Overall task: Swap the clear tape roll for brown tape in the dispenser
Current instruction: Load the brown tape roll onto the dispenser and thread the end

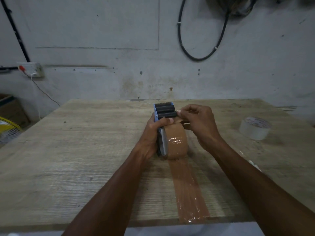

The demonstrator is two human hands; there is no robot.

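Note:
A blue and black tape dispenser (164, 109) stands on the wooden table (85, 150) with a brown tape roll (177, 142) mounted in it. My left hand (154, 133) grips the dispenser's frame from the left, thumb across the top. My right hand (199, 123) pinches the loose end of the brown tape (179, 120) beside the black rollers. The clear tape roll (255, 127) lies flat on the table to the right, apart from both hands.
A long strip of brown tape (189, 189) is stuck to the table from under the roll to the near edge. A socket strip (31, 69) and a black cable loop (201, 40) hang on the wall. A yellow fan (8, 130) and a cardboard box sit at far left.

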